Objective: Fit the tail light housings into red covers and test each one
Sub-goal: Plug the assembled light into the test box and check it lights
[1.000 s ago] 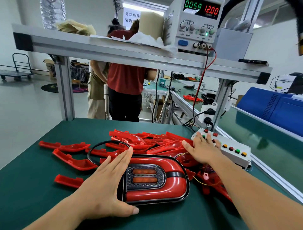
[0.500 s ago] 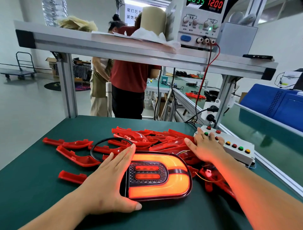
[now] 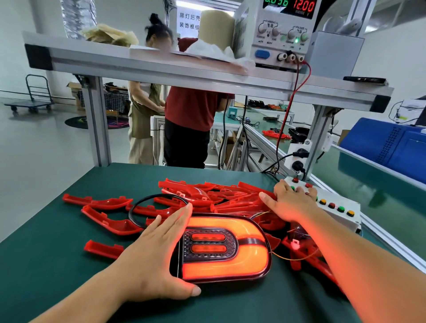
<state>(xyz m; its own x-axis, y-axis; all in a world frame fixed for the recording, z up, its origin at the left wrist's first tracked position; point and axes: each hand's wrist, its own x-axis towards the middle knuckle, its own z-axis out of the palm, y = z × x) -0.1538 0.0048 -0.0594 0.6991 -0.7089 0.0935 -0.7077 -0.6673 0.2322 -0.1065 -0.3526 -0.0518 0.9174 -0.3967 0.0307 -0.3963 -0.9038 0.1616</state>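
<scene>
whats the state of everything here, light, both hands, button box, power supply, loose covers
tail light: lit, glowing orange, face up
left hand: open, resting on the light's left end
right hand: open, fingers on the button box
power supply: on, showing 12.00 volts
loose covers: piled unfitted behind the light

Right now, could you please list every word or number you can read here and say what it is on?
"12.00": red display on the power supply.
"CURRENT", "VOLTAGE": above its knobs.
"尾灯后壳", "装饰框组": white sign, right edge hidden.
Green display: cut off at the frame's top, unreadable.
Button box: no labels legible.
</scene>
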